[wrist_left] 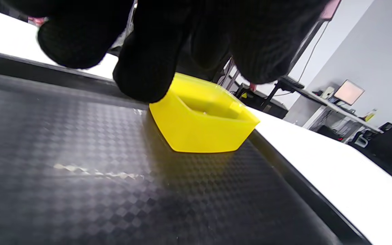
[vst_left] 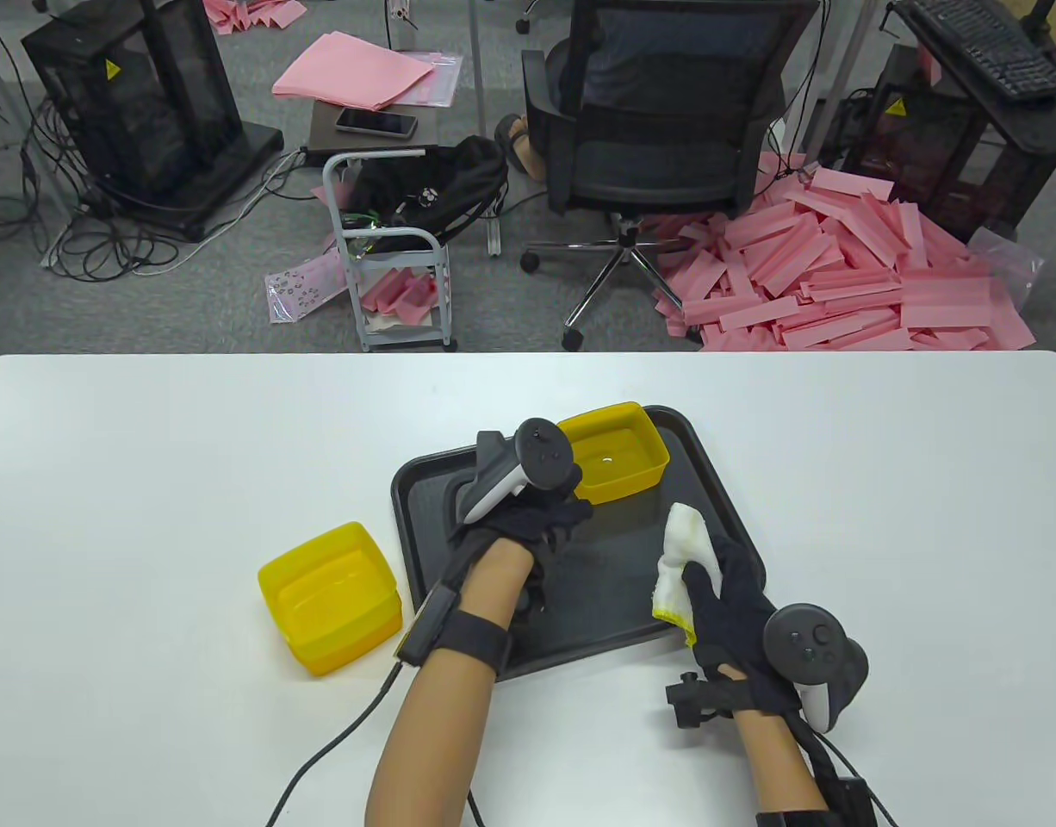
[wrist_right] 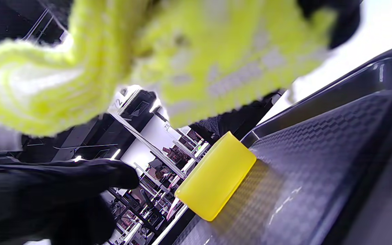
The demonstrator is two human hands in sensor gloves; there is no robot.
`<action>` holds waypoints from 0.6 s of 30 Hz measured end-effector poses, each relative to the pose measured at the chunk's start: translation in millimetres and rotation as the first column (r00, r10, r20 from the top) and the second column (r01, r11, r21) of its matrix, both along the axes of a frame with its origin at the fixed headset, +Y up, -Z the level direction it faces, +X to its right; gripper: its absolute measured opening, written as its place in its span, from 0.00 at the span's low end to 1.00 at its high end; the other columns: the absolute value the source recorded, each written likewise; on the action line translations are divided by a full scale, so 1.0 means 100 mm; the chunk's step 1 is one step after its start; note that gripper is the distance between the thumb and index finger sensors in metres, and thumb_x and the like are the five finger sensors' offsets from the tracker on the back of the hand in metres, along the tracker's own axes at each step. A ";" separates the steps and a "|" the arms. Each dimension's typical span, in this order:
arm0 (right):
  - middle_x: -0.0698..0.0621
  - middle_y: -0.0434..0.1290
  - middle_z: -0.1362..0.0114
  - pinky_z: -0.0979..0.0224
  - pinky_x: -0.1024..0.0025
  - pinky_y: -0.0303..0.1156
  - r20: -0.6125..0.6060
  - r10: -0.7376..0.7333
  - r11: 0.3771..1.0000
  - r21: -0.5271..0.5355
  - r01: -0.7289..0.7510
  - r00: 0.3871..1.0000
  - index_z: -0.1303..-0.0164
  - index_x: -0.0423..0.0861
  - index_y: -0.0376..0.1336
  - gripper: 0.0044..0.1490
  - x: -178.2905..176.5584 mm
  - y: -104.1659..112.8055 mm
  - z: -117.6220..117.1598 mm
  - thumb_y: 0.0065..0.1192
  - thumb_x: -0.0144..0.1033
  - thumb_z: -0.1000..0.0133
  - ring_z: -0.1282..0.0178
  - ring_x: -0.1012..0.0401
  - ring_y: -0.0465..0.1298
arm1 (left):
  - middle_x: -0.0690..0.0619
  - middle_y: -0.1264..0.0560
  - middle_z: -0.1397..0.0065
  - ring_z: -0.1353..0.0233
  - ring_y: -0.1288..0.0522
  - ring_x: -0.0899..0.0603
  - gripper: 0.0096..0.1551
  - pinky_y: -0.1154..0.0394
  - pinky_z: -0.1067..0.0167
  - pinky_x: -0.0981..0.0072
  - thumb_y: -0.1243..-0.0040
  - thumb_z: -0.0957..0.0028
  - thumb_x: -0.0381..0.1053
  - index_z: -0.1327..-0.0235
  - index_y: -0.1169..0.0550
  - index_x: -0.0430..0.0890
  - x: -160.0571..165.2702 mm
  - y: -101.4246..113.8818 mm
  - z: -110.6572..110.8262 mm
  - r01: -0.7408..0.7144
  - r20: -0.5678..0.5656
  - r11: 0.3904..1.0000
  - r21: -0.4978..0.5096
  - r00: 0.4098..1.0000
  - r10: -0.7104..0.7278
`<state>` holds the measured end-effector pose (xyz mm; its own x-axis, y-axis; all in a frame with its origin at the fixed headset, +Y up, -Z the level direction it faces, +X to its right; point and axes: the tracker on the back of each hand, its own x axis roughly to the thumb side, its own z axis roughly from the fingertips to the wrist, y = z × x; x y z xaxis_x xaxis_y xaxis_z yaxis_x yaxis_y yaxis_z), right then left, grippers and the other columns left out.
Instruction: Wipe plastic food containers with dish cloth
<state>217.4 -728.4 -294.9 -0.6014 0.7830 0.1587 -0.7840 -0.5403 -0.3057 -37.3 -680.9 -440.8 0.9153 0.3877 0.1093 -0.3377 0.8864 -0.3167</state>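
Observation:
A yellow plastic container (vst_left: 616, 451) stands upright at the far side of a black tray (vst_left: 493, 637); it also shows in the left wrist view (wrist_left: 202, 129) and the right wrist view (wrist_right: 216, 177). My left hand (vst_left: 555, 520) hovers over the tray just left of that container, holding nothing; its fingers (wrist_left: 145, 68) hang above the tray floor (wrist_left: 80, 170). My right hand (vst_left: 711, 579) grips a bunched white and yellow dish cloth (vst_left: 685, 551) over the tray's right side, and the cloth (wrist_right: 182, 51) fills the top of the right wrist view. A stack of yellow containers (vst_left: 330, 599) sits on the table left of the tray.
The white table (vst_left: 149, 482) stretches wide on both sides of the tray. Cables run from both wrists over the table's near edge. An office chair, a small cart and pink foam strips lie on the floor beyond the far edge.

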 end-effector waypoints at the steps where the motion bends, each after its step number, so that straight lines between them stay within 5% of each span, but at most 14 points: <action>1: 0.50 0.76 0.38 0.57 0.60 0.81 0.007 -0.007 1.000 0.001 0.007 1.000 0.26 0.45 0.55 0.35 0.01 0.00 -0.01 0.56 0.53 0.37 0.54 0.49 0.81 | 0.43 0.16 0.43 0.47 0.22 0.31 0.39 0.27 0.50 0.41 0.39 0.47 0.65 0.20 0.31 0.60 0.06 -0.07 -0.08 -0.001 -0.005 1.000 -0.007 1.000 0.001; 8: 0.51 0.76 0.38 0.57 0.61 0.81 0.002 -0.016 1.000 -0.019 0.016 1.000 0.25 0.45 0.54 0.36 0.04 -0.03 -0.06 0.56 0.53 0.37 0.54 0.49 0.81 | 0.44 0.17 0.42 0.47 0.21 0.32 0.38 0.27 0.50 0.42 0.40 0.47 0.65 0.20 0.33 0.63 0.30 -0.56 -0.37 0.097 -0.026 0.986 -0.137 0.995 -0.101; 18: 0.51 0.76 0.38 0.57 0.61 0.81 -0.008 -0.023 0.999 -0.024 0.023 1.000 0.26 0.46 0.55 0.35 0.04 -0.04 -0.08 0.55 0.54 0.37 0.54 0.49 0.81 | 0.48 0.14 0.45 0.50 0.17 0.36 0.24 0.23 0.55 0.47 0.35 0.51 0.59 0.42 0.15 0.57 0.29 -0.60 -0.27 0.114 -0.075 0.992 0.053 0.991 -0.110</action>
